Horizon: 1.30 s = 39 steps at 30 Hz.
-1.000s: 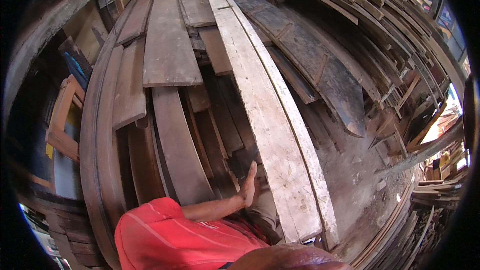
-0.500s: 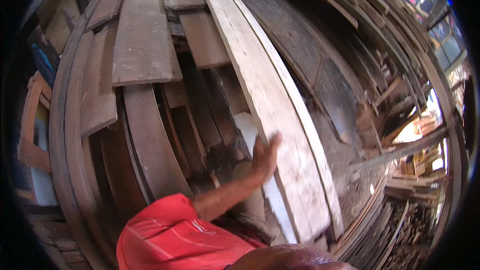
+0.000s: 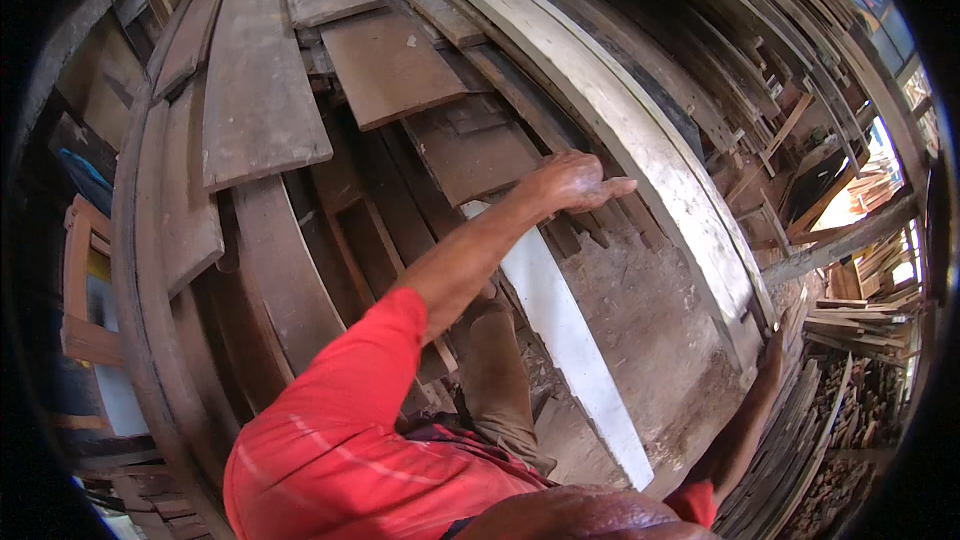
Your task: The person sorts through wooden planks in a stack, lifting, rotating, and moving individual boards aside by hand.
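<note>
A long pale wooden plank [image 3: 640,145] runs from the far middle to the near right, with a narrow pale strip along its right side. Close to its left edge is my left hand [image 3: 580,183], one finger stretched toward the plank and the others bent; nothing shows in it. At the plank's near end, my right hand [image 3: 783,328] lies along the right side and grips it, its fingers partly hidden. Below my left forearm a white board [image 3: 570,330] leans toward the lower right.
Dark brown boards [image 3: 262,90] lie stacked and overlapping on the left. Bare floor [image 3: 650,340] shows under the plank. Timber racks [image 3: 800,60] stand at the far right, with a slanting beam [image 3: 840,245] and piled offcuts [image 3: 850,440] below. A wooden frame [image 3: 78,280] stands far left.
The pale plank has swung to the right, uncovering floor and more of the white board. My left hand has left its face, moving up and right. My right hand has come into view.
</note>
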Motion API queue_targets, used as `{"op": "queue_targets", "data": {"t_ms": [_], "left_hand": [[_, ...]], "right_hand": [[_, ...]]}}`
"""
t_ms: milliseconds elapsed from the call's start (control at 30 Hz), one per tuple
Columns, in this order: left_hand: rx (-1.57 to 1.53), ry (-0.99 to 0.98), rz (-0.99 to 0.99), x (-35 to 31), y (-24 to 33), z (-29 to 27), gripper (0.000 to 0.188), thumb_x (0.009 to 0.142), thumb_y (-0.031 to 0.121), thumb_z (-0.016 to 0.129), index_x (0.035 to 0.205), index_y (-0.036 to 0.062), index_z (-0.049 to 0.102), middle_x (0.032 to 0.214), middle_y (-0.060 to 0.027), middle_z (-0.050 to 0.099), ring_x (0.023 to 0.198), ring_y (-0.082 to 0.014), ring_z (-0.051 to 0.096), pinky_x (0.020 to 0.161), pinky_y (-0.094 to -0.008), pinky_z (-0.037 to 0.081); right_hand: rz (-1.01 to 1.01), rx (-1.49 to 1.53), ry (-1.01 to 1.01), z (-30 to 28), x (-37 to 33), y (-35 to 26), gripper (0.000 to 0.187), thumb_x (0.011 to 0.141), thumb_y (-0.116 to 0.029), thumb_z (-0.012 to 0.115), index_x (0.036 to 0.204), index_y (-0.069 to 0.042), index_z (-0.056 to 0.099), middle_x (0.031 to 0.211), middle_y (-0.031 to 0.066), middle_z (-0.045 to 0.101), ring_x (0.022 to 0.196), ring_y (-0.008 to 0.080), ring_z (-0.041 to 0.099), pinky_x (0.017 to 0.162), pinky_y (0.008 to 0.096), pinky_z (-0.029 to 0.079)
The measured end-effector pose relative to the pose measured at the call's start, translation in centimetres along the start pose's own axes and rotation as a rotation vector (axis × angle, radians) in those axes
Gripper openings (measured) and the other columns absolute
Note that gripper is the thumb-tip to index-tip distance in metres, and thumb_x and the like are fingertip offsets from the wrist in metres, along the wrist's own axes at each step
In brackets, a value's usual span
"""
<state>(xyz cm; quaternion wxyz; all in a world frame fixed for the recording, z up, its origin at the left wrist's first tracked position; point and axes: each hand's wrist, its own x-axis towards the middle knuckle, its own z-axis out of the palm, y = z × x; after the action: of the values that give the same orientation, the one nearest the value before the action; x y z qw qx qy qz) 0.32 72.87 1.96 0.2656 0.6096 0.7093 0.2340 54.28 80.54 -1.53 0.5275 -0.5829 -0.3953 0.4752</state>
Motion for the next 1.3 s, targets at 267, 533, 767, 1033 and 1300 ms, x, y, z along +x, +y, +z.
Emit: {"op": "queue_targets", "data": {"t_ms": [267,533,767,1033,1300], "left_hand": [[-0.072,0.741,-0.353,-21.5,-10.2,-2.7,0.053,0.090,0.039,0.071,0.123,-0.0018,0.062,0.108,-0.0214,0.071,0.100,-0.0301,0.069,0.088,-0.0387,0.054],[0.553,0.571,-1.360,-37.2,-18.2,0.4,0.105,0.083,0.058,0.070,0.156,0.0029,0.019,0.159,-0.0244,0.025,0.146,-0.0399,0.028,0.120,-0.0449,0.026],[-0.056,0.907,-1.148,-41.9,-27.0,7.2,0.109,0.079,0.051,0.078,0.156,0.0032,0.017,0.147,-0.0261,0.045,0.135,-0.0370,0.047,0.114,-0.0421,0.035],[-0.157,1.017,-0.988,-41.6,-23.3,5.1,0.108,0.080,0.050,0.077,0.155,-0.0013,0.019,0.150,-0.0300,0.039,0.142,-0.0369,0.038,0.118,-0.0436,0.030],[0.017,1.163,-0.907,-53.1,-12.5,7.6,0.078,0.087,0.038,0.073,0.149,0.0050,0.039,0.143,-0.0249,0.051,0.133,-0.0360,0.050,0.112,-0.0441,0.039]], "right_hand": [[-1.121,-0.804,0.172,11.8,-5.3,3.9,0.042,0.102,-0.030,0.054,0.134,-0.003,0.056,0.141,0.0205,0.055,0.136,0.0362,0.046,0.114,0.0439,0.034],[-1.300,-1.123,0.655,14.1,3.7,5.4,0.029,0.097,-0.036,0.061,0.108,-0.011,0.072,0.103,0.0049,0.073,0.088,0.0247,0.069,0.075,0.0392,0.054],[-1.066,-1.135,0.762,14.5,7.2,3.1,0.057,0.101,-0.059,0.040,0.100,-0.016,0.077,0.098,0.0021,0.075,0.086,0.0265,0.071,0.073,0.0403,0.055],[-0.898,-1.171,0.524,13.6,6.8,2.8,0.055,0.101,-0.058,0.041,0.116,-0.016,0.072,0.109,0.0043,0.073,0.096,0.0311,0.069,0.081,0.0418,0.054],[-1.414,-0.468,0.004,18.4,-10.4,9.2,0.021,0.095,-0.011,0.067,0.108,0.007,0.066,0.103,0.0195,0.070,0.092,0.0328,0.067,0.086,0.0416,0.054]]}}
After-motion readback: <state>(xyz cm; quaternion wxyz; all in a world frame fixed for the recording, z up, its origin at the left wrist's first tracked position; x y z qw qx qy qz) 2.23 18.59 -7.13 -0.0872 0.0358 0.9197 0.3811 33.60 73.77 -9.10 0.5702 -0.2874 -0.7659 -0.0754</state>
